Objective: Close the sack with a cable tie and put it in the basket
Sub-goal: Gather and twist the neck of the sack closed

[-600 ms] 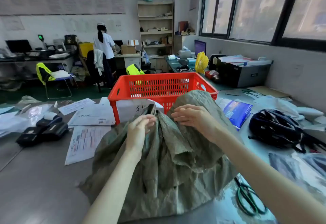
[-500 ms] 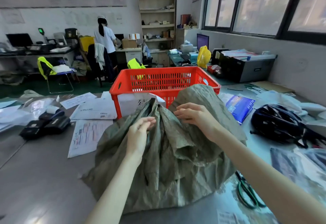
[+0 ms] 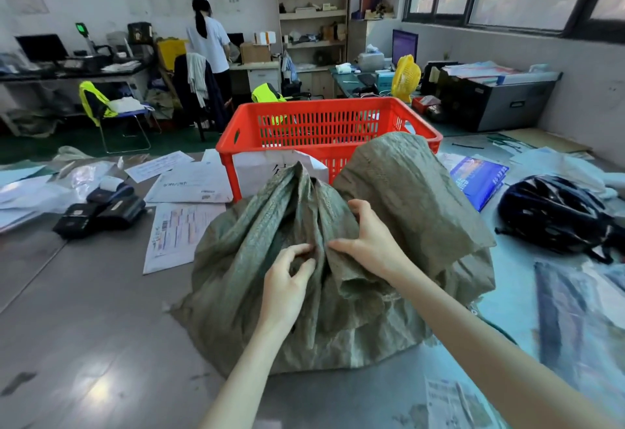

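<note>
A grey-green woven sack [image 3: 399, 192] sits bulging on the table in front of me, its loose top bunched into folds. My left hand [image 3: 285, 283] pinches a fold of the sack near its middle. My right hand [image 3: 367, 242] grips the cloth just beside it, thumb up, so the two hands almost touch. Behind the sack stands a red slatted plastic basket [image 3: 324, 110], open at the top. I see no cable tie.
Papers [image 3: 179, 229] and black handheld printers [image 3: 101, 208] lie to the left. A blue booklet [image 3: 478, 181] and a black helmet [image 3: 554, 212] lie to the right. Green scissor handles peek out behind my right forearm. A person stands at a far desk.
Both hands have slid down from the sack's top edge toward its middle and come together, gathering the cloth. My view has tipped slightly downward.
</note>
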A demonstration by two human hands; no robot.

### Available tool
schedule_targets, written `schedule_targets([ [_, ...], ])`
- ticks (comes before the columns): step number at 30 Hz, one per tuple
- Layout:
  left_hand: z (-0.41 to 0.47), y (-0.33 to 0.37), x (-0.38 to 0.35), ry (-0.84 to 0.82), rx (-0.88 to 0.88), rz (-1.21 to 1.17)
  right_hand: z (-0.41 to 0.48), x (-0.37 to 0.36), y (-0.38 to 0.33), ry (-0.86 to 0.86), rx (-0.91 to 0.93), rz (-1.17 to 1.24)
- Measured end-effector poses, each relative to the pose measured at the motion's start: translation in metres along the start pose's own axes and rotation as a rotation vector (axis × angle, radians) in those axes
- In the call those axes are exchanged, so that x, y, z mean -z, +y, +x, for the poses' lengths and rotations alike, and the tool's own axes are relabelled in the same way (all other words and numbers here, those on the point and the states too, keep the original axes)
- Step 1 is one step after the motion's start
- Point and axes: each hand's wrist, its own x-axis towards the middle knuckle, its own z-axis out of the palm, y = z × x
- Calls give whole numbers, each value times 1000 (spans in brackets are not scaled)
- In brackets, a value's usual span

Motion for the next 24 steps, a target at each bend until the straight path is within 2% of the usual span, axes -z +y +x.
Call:
schedule_targets([
  [5, -15, -6, -5, 63, 71, -59, -13, -1, 12, -30, -47, 32],
  [9, -22, 0, -5, 74, 147, -191, -30, 8, 25, -48, 15, -26],
  [15, -34, 29, -6, -48, 269, -362, -56, 22, 31, -105, -50, -146],
  [20, -50, 49, -13, -242, 278, -373, -87, 35, 16, -86, -58, 126],
  [24, -53, 47, -17, -193, 279, -321, -98, 52, 7, -96, -130, 504],
])
